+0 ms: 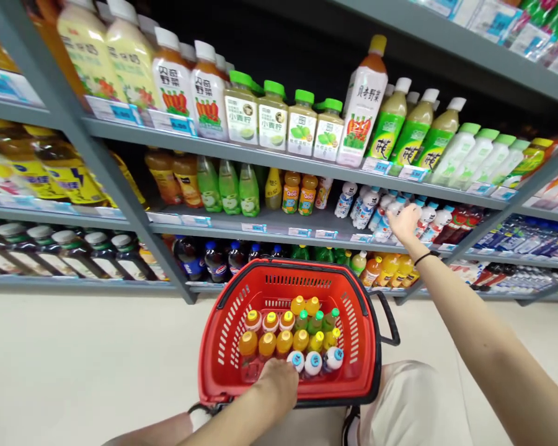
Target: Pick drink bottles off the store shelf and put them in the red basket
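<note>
My right hand [405, 222] reaches to the middle shelf, its fingers closed around a small bottle with a blue-and-white label [395, 207]. Similar bottles [368, 204] stand in rows beside it. My left hand [278, 379] is inside the near side of the red shopping basket [360, 387], close beside a white bottle with a blue cap [296, 360]. Its fingers are hidden behind the back of the hand, so any hold there does not show. Several drink bottles stand upright in the basket, among them orange ones [267, 344] and green-capped ones [315, 322].
The upper shelf [279, 162] carries juice bottles with green caps [273, 114]. Apple-drink bottles [229, 187] stand on the middle shelf, dark cola bottles [214, 261] below. A shelf post [121, 186] rises at left. The basket's black handle [390, 319] sticks out to the right, near my knee.
</note>
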A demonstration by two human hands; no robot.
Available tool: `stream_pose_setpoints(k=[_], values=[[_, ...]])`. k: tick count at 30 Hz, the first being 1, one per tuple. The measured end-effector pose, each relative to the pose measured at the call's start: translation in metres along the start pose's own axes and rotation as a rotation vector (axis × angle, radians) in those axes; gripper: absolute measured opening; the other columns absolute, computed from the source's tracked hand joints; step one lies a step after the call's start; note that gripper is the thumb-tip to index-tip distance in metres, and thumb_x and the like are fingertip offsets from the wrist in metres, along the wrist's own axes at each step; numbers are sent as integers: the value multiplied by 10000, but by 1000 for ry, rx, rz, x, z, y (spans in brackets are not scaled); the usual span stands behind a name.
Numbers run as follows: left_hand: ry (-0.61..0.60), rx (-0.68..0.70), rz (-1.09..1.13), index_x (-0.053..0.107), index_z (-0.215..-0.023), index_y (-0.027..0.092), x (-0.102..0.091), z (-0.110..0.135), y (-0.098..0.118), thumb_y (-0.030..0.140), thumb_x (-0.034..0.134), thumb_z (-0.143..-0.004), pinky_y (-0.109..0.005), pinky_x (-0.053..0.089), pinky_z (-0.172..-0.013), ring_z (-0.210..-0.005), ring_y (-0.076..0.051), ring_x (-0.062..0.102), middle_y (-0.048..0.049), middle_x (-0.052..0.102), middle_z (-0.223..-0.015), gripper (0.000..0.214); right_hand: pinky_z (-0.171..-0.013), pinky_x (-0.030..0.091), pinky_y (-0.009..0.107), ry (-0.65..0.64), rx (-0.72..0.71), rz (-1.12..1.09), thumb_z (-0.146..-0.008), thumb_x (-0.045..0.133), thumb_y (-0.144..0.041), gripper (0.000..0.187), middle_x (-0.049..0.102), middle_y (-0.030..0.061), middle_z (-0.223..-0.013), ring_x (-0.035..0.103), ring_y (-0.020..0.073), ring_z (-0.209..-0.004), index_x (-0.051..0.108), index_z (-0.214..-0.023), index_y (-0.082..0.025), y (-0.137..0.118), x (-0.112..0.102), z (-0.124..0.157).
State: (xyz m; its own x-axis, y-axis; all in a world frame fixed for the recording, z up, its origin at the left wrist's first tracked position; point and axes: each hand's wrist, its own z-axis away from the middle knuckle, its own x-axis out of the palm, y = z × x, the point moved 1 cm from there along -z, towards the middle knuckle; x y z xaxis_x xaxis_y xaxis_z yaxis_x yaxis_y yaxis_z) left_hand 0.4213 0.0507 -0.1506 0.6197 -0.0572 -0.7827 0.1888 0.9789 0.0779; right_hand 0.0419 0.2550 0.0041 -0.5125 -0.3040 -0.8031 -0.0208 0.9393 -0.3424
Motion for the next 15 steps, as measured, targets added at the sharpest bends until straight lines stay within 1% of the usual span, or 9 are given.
stream_pose_setpoints(k=[2, 3, 5, 6, 7, 9, 12, 14, 15], values=[[1, -22, 12, 718, -1293, 7, 4, 4, -4, 185, 512, -990, -477, 548, -960, -1175, -392, 702, -311, 713, -1211, 408, -1171, 347, 543, 66, -41, -12, -894, 644, -351, 671, 428, 377, -1466, 396, 458, -1426, 384, -1384, 27, -13, 6, -3], [3, -27, 20, 724, -1280, 4, 6, 6, -6, 171, 515, -984, -476, 550, -953, -1168, -393, 704, -311, 717, -1197, 398, -1188, 331, 529, 75, -82, -20, -903, 632, -345, 629, 432, 347, -1479, 386, 436, -1436, 403, -1379, -3, -20, 9, -4], [11, -19, 31, 736, -1262, 13, 8, 10, -8, 140, 511, -974, -478, 551, -944, -1157, -392, 706, -302, 725, -1174, 387, -1190, 343, 487, 53, -163, -38, -929, 597, -316, 512, 491, 289, -1453, 434, 385, -1412, 460, -1348, -54, -34, 20, -6], [22, -9, 37, 742, -1256, 22, 9, 12, -8, 134, 511, -971, -482, 551, -938, -1149, -393, 708, -298, 729, -1162, 384, -1174, 367, 479, 34, -186, -47, -938, 588, -306, 491, 516, 284, -1432, 474, 375, -1383, 472, -1344, -56, -40, 25, -8], [38, 2, 44, 746, -1253, 31, 9, 13, -8, 135, 511, -969, -487, 551, -931, -1141, -395, 708, -296, 731, -1154, 383, -1150, 395, 485, 15, -193, -56, -941, 591, -303, 509, 529, 299, -1418, 512, 381, -1350, 467, -1359, -40, -46, 31, -10], [51, 15, 67, 747, -1255, 38, 9, 14, -6, 159, 528, -966, -494, 551, -917, -1126, -401, 708, -301, 728, -1150, 382, -1106, 433, 512, -21, -182, -73, -930, 627, -311, 625, 509, 356, -1434, 550, 414, -1315, 412, -1424, 7, -57, 43, -17], [5, 1, 109, 727, -1284, 22, 10, 12, -2, 201, 555, -961, -504, 544, -929, -1147, -410, 693, -306, 718, -1173, 407, -1071, 455, 540, -83, -150, -105, -899, 694, -335, 788, 492, 404, -1450, 558, 451, -1316, 345, -1497, 41, -70, 55, -32], [-14, -3, 134, 722, -1300, 33, 12, 10, 1, 201, 548, -958, -522, 536, -934, -1164, -419, 682, -302, 719, -1172, 419, -1046, 468, 555, -116, -113, -128, -906, 694, -394, 822, 521, 426, -1398, 566, 466, -1311, 358, -1494, 72, -76, 58, -42], [-9, -6, 145, 722, -1308, 47, 13, 8, 3, 191, 533, -957, -535, 531, -932, -1170, -424, 679, -300, 722, -1164, 424, -1037, 470, 564, -126, -95, -141, -913, 684, -440, 815, 530, 435, -1373, 566, 473, -1311, 397, -1471, 79, -77, 59, -47]])
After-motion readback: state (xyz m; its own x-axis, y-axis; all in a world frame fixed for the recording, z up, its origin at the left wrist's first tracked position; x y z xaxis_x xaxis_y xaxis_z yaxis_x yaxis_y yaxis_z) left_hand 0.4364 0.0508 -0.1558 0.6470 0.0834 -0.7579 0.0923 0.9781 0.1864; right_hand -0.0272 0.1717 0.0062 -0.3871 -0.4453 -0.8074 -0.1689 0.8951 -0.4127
